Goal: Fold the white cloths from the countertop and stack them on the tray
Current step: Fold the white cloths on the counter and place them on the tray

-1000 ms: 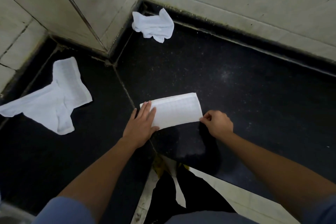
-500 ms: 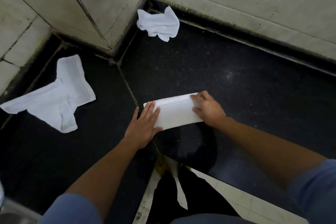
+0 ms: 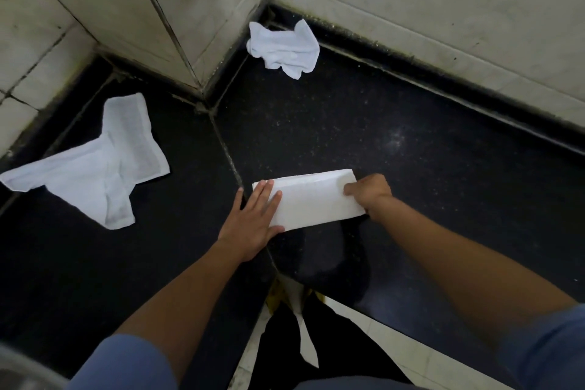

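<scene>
A white cloth folded into a long strip [image 3: 313, 203] lies on the black countertop [image 3: 411, 168] near its front edge. My left hand [image 3: 253, 222] presses flat on the strip's left end with straight fingers. My right hand [image 3: 370, 193] grips the strip's right end, fingers curled over its edge. A second white cloth [image 3: 95, 165] lies spread and rumpled at the left. A third white cloth [image 3: 283, 49] sits crumpled in the back corner. At the bottom left corner a pale blurred rim [image 3: 19, 370] shows; I cannot tell whether it is the tray.
Tiled walls [image 3: 411, 9] rise close behind the countertop and form a jutting corner [image 3: 196, 82] between the two loose cloths. The counter's front edge [image 3: 380, 313] runs diagonally below my arms, with floor tiles beneath.
My right hand moved from the strip's near right corner onto its right end and now grips it. The left hand stayed flat on the left end.
</scene>
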Demonstrator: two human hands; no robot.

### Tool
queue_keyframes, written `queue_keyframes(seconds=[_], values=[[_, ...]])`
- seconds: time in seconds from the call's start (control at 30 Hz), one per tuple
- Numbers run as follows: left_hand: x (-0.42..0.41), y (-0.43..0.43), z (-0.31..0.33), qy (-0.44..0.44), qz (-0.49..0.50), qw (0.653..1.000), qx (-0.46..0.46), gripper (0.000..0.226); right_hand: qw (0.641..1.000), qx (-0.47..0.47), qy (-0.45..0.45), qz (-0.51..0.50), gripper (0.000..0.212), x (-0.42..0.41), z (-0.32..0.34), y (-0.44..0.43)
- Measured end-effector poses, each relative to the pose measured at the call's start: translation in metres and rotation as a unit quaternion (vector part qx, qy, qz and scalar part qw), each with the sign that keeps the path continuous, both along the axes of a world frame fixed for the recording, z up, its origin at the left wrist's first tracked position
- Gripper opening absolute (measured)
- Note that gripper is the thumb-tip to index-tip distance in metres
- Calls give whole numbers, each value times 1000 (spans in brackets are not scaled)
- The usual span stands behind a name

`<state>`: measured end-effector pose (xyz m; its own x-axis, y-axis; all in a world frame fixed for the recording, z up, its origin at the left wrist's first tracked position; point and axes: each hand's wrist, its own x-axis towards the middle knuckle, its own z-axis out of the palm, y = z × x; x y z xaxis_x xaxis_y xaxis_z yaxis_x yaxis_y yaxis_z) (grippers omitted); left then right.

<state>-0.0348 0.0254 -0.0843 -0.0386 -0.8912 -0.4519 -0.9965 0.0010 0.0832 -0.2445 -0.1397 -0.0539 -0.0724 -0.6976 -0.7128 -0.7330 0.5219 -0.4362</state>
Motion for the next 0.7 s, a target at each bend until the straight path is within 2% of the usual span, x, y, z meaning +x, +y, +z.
queue_keyframes(seconds=[0.1, 0.23, 0.37, 0.53, 0.7], values=[[0, -2, 9, 22, 15, 1000, -1, 73, 993, 38, -106, -47, 29, 6, 17, 2], [15, 13, 22, 30, 101, 991, -78, 67, 987, -20, -155, 24, 9, 34, 39, 18], [38, 40, 30, 50, 168, 982, -75, 61, 982, -46, -125, 133, 18, 78, 33, 43], [45, 74, 27, 64, 195, 978, -35, 59, 966, -74, -57, 240, 15, 115, 9, 73], [45, 86, 25, 94, 216, 971, -43, 58, 954, -88, -18, 287, 22, 127, -8, 83]])
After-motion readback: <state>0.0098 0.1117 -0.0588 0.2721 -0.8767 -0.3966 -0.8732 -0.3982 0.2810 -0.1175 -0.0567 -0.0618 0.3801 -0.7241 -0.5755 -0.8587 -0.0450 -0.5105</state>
